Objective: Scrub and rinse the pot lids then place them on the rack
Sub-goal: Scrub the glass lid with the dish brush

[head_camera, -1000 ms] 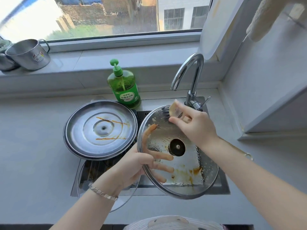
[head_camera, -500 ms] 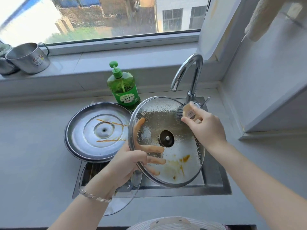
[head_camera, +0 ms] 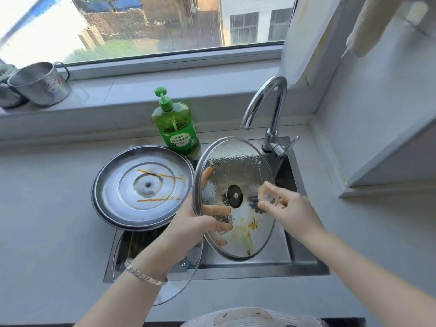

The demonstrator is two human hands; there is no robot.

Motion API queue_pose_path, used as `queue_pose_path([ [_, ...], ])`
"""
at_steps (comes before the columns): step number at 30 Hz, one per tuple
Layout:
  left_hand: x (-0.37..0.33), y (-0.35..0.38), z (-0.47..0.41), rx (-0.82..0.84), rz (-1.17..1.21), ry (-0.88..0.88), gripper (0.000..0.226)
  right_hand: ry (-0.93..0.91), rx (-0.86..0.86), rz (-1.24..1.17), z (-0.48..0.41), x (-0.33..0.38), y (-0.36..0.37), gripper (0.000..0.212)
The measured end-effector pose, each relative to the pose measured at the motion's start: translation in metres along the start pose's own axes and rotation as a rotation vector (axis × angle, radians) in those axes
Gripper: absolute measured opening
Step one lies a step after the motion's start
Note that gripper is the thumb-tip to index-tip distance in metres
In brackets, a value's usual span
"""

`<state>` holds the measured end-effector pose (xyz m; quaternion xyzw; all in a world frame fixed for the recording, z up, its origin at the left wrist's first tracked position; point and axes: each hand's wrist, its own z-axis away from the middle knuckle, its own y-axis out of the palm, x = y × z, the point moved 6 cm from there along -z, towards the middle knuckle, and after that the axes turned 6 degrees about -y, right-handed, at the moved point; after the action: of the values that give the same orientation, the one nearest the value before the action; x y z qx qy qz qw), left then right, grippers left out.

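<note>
While the left hand (head_camera: 191,223) grips the glass lid (head_camera: 236,166) by its rim, tilted over the sink (head_camera: 304,263), presumably so runoff drains inside, the right hand (head_camera: 290,208) pinches a brush (head_camera: 254,199) against its orange-stained face; the sink holds a second glass lid (head_camera: 165,291); a stained steel lid (head_camera: 141,187) overlaps the sink's left edge.

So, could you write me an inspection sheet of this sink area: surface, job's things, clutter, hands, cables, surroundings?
Surface: grey counter, steel sink set in it.
Job's things: glass lid, yellow-stained, held tilted over the sink; steel lid, brown-streaked, left of it; second glass lid at the sink's near left.
Clutter: soap bottle by the sink; mug on the sill.
Hands: left hand grips the glass lid's rim; right hand holds a brush against it.
Cables: nothing seen.
Surroundings: window, tap.
</note>
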<state>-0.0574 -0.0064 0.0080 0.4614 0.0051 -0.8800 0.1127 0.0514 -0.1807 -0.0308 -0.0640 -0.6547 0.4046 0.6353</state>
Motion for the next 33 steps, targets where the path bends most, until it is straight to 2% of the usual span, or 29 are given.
queue_pose_path([
  [3, 0.004, 0.005, 0.002, 0.013, 0.023, -0.016, 0.106, 0.005, -0.118, 0.023, -0.008, -0.002, -0.012, 0.055],
  [6, 0.006, 0.001, 0.002, 0.028, 0.079, -0.021, 0.106, -0.124, -0.006, 0.005, 0.008, 0.021, 0.004, 0.056],
  [7, 0.006, 0.000, 0.004, 0.034, 0.089, -0.020, 0.105, -0.117, 0.006, 0.040, 0.006, 0.023, 0.002, 0.056],
  [10, 0.005, 0.002, 0.006, 0.048, 0.108, -0.008, 0.104, -0.018, -0.130, 0.113, -0.013, 0.011, -0.022, 0.054],
  [11, 0.004, 0.003, 0.005, 0.041, 0.115, -0.003, 0.104, -0.024, -0.124, 0.113, -0.012, 0.012, -0.021, 0.054],
  [15, 0.000, -0.008, 0.000, -0.022, 0.125, 0.036, 0.105, -0.164, 0.115, 0.076, 0.014, 0.033, 0.009, 0.055],
  [19, -0.004, -0.012, 0.002, -0.030, 0.120, 0.066, 0.102, -0.108, -0.004, 0.194, -0.006, 0.018, -0.014, 0.055],
  [22, -0.004, -0.014, 0.002, -0.059, 0.118, 0.091, 0.100, -0.288, 0.140, 0.081, 0.020, 0.036, 0.009, 0.060],
  [23, -0.003, -0.015, 0.003, -0.067, 0.127, 0.094, 0.100, -0.316, 0.197, 0.108, 0.025, 0.037, 0.014, 0.061],
  [27, -0.003, -0.016, 0.006, -0.072, 0.139, 0.074, 0.099, -0.229, 0.089, 0.317, 0.002, 0.017, -0.010, 0.056],
  [31, -0.001, -0.018, 0.004, -0.062, 0.143, 0.048, 0.100, -0.452, 0.346, 0.188, 0.032, 0.037, 0.018, 0.060],
  [33, 0.001, -0.020, 0.003, -0.050, 0.156, 0.037, 0.099, -0.407, 0.277, 0.307, 0.013, 0.029, 0.001, 0.056],
])
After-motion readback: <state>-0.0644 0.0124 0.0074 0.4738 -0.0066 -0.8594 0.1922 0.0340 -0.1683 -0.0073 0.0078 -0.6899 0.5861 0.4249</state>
